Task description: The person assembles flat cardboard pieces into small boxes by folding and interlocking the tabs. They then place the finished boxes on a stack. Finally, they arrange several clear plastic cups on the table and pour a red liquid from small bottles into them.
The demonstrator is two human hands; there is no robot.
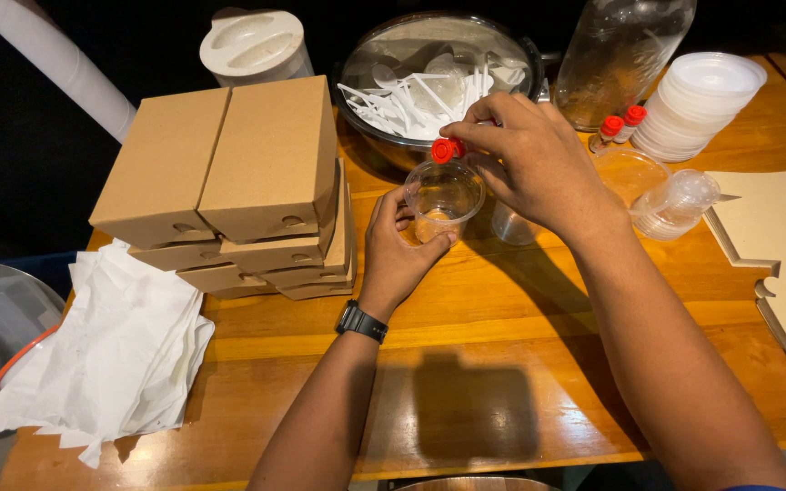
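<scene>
- Small clear plastic cup (444, 198): upright on the wooden table (502, 309), towards the far middle, just in front of the steel bowl. Appears to have a little pale content at the bottom; cannot tell what.
- Left hand (395, 253): fingers curled around the near side of the cup, thumb on its right wall; a grip that steadies it on the table. Black watch (361, 321) on the wrist.
- Right hand (539, 164): fingers pinched shut on a small bottle with a red cap (448, 149), tipped over the cup's rim; the bottle body is mostly hidden by the fingers.
- Large round steel bowl (438, 73): directly behind the cup, holding white plastic cutlery.
- Two more red-capped small bottles (619, 123): to the right of the right hand, near a stack of white round lids (707, 100).
- Clear plastic containers (675, 205): lying right of the right wrist.
- Stacked brown cardboard boxes (229, 182): just left of the left hand.
- White paper napkins (111, 355): heaped at the table's near left corner.
</scene>
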